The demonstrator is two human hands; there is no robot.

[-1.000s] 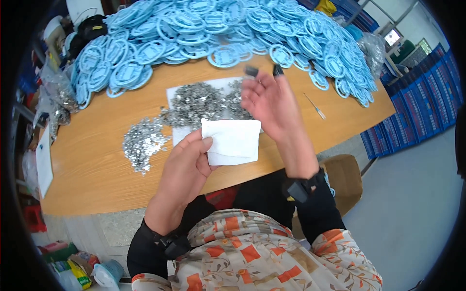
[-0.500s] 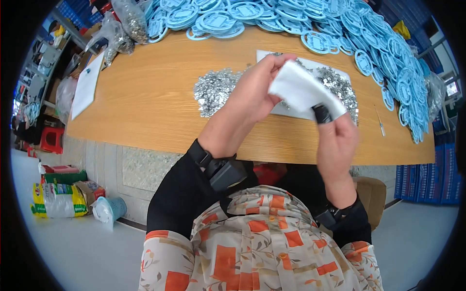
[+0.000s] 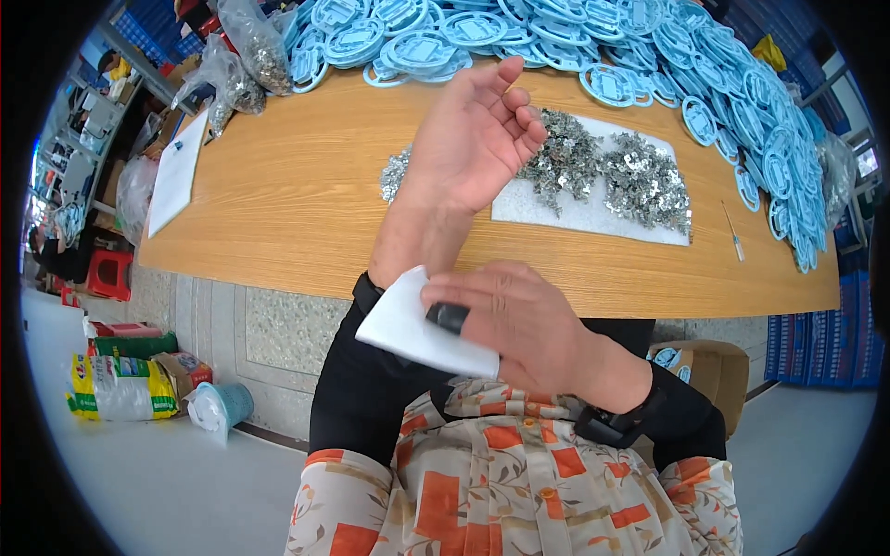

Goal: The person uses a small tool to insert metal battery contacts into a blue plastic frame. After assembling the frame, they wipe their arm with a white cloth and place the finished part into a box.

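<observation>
My right hand grips a folded white cloth-like sheet and presses it near my left wrist, over the black sleeve and wrist strap. Black tape or a black cover wraps one right fingertip. My left hand is raised palm up over the table, fingers loosely curled and apart, with nothing in it. Beside it, heaps of small silvery metal pieces lie on a white mat. Another silvery pile is partly hidden behind my left forearm.
Many light blue plastic rings are heaped along the table's far and right edges. A thin screwdriver-like tool lies at right. Clear bags of metal parts and a white board are at left. A cardboard box stands below the table.
Both hands held the white sheet over the table. My left hand has let go and turned palm up; my right has carried the sheet down and left to my left wrist.
</observation>
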